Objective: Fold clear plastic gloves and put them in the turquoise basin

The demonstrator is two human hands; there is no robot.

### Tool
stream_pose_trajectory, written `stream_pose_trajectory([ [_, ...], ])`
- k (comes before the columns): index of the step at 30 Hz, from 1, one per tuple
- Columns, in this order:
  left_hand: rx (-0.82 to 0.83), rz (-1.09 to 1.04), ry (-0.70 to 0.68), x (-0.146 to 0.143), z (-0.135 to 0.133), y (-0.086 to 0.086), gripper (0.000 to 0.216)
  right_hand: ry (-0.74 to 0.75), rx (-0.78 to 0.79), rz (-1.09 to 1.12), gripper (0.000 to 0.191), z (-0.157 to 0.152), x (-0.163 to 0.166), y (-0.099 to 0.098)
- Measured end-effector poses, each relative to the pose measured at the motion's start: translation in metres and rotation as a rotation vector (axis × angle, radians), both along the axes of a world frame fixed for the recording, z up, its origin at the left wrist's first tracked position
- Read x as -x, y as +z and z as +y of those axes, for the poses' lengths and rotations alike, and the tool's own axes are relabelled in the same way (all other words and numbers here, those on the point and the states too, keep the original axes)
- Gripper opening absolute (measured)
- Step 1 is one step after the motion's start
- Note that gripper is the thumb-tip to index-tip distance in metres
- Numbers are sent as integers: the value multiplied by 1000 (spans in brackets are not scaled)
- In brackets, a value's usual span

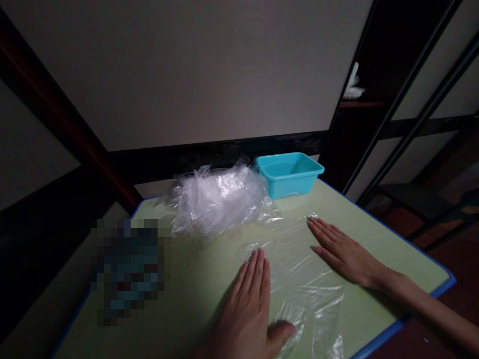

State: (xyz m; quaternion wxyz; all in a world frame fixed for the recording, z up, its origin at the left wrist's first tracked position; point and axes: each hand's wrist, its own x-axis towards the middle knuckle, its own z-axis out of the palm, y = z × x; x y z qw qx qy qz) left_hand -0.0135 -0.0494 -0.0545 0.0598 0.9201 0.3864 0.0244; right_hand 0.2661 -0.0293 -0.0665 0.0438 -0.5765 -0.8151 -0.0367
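A clear plastic bag [295,259] lies spread flat on the pale green table [187,289]. My left hand [249,304] rests along its left edge, palm down, fingers stretched out side by side and thumb apart. On the bag's upper right edge lies my right hand [342,252], also flat with the fingers extended. Neither hand grasps anything. Beyond my left hand sits a crumpled heap of clear plastic bags [220,197], close to the far edge of the table.
A turquoise plastic basin [290,174] stands at the table's far right, beside the heap. At the left edge is a pixelated, unrecognisable item [132,269]. Behind the table rises a pale panel [209,75] with dark framing. An open dark shelf space [368,85] holds something white.
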Motion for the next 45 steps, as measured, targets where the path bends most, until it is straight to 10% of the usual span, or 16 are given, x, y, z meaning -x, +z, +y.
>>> stream_pose_trajectory([
  [13,45,-143,-703,-17,-19,28,38,-9,0,68,60,-1,1,6],
  [33,-37,-108,-756,-9,-22,27,37,-139,27,37,61,11,-28,7],
  [45,-103,-148,-778,-12,-21,17,33,226,87,190,58,-50,71,23],
])
